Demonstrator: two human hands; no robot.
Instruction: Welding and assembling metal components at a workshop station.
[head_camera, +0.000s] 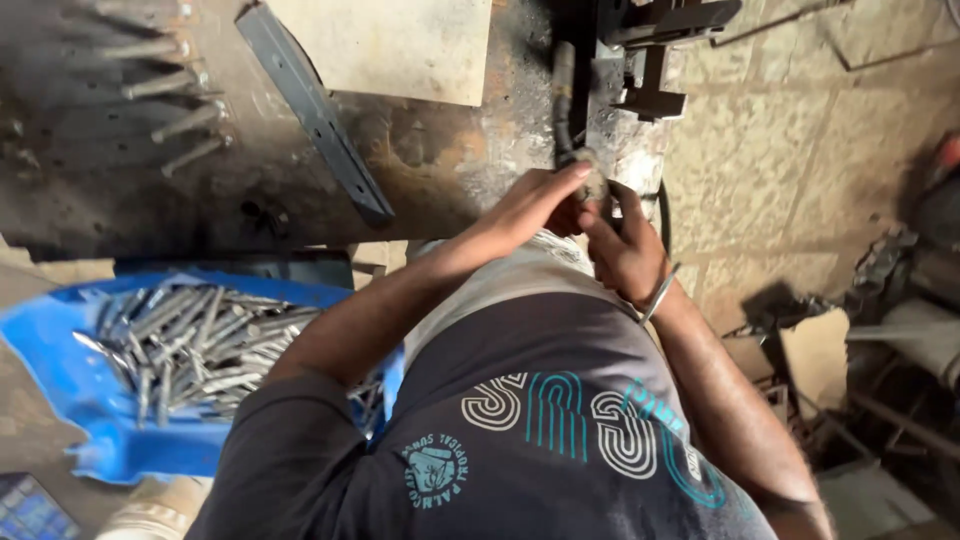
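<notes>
Hands, both at the bench edge: left hand reaches from 7 o'clock, fingers extended and laid over a small grey metal piece; right hand comes up from 5 o'clock, fingers curled narrowly about the same piece, a metal bangle on its wrist. Whether either hand fully clamps the piece cannot be told; the knuckles hide it. Workbench, dark, scorched steel, at 12 o'clock. Blue tray, at 9 o'clock, heaped with grey metal rods. Flat dark bar, lying diagonally at 11 o'clock. Black hose, running down to the piece from 12 o'clock. Handling note: the piece sits at the hose end, so a judgement is that a steady two-handed hold, thumbs clear of the joint, serves best.
</notes>
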